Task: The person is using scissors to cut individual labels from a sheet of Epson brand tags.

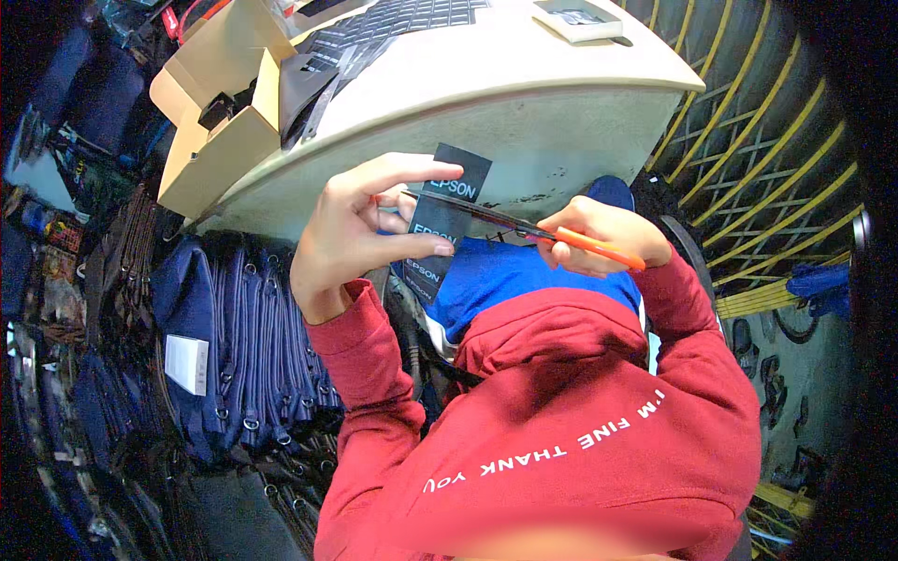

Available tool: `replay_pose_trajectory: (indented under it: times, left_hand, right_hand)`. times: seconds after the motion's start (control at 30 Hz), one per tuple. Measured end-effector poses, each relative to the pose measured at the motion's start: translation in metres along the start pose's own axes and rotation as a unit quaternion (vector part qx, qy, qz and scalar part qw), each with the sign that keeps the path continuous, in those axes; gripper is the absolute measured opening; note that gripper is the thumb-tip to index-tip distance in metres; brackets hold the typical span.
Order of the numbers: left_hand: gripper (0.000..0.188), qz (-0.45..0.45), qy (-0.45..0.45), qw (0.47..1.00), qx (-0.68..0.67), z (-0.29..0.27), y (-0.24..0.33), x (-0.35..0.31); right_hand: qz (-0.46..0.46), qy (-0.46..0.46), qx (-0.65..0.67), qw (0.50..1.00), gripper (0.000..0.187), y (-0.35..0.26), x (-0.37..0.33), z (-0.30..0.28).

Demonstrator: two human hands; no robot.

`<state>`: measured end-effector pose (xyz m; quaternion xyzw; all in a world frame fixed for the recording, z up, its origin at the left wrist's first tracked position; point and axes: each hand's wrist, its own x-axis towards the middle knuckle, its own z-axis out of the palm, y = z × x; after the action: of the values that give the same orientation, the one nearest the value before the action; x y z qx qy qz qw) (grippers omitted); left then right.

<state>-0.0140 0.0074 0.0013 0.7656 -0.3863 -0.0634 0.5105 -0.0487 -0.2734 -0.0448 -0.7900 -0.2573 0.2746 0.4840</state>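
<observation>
My left hand [339,229] pinches a dark strip of printed labels [468,165] between thumb and forefinger, holding it up in front of the table's near edge. My right hand [608,231] grips a pair of scissors with orange handles [599,249]. Their dark blades point left and lie across the strip, between my left thumb and forefinger. The other left fingers curl behind the strip, partly hidden by it. Whether the blades have cut into the strip I cannot tell. Both my arms wear red sleeves [369,346].
Ahead stands a white table [524,65] with a curved edge. On it are a keyboard [402,23], an open cardboard box [220,154] and a small white tray [580,21]. Navy straps with metal rings [267,327] hang at left; a yellow folding gate [748,150] is at right.
</observation>
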Motion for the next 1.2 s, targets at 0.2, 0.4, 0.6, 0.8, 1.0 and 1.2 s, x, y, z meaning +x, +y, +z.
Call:
replay_pose_trajectory:
  times: [0.2,0.4,0.6,0.8,1.0,1.2]
  left_hand:
    - [0.059,0.011,0.001,0.999,-0.036,0.001,-0.008,0.0]
    - [0.06,-0.002,0.003,1.0,-0.031,0.002,-0.006,0.002]
    - [0.059,-0.025,0.045,0.998,-0.046,-0.003,-0.006,-0.003]
    - [0.052,-0.006,-0.007,0.999,-0.049,0.011,-0.008,0.012]
    - [0.048,-0.021,-0.05,0.998,-0.033,0.034,-0.001,0.024]
    - [0.059,-0.026,-0.034,0.998,-0.053,0.03,-0.003,0.023]
  right_hand:
    - [-0.006,0.013,-0.024,1.0,0.042,0.006,-0.002,0.0]
    - [0.057,0.045,-0.052,0.996,0.038,0.001,-0.004,0.001]
    - [-0.086,0.06,0.023,0.994,0.028,0.036,-0.007,-0.003]
    - [-0.171,0.251,0.238,0.923,0.026,0.036,0.015,0.01]
    - [-0.255,0.243,0.264,0.898,0.019,0.027,0.042,0.007]
    - [-0.226,0.322,0.192,0.899,0.02,0.017,0.046,-0.027]
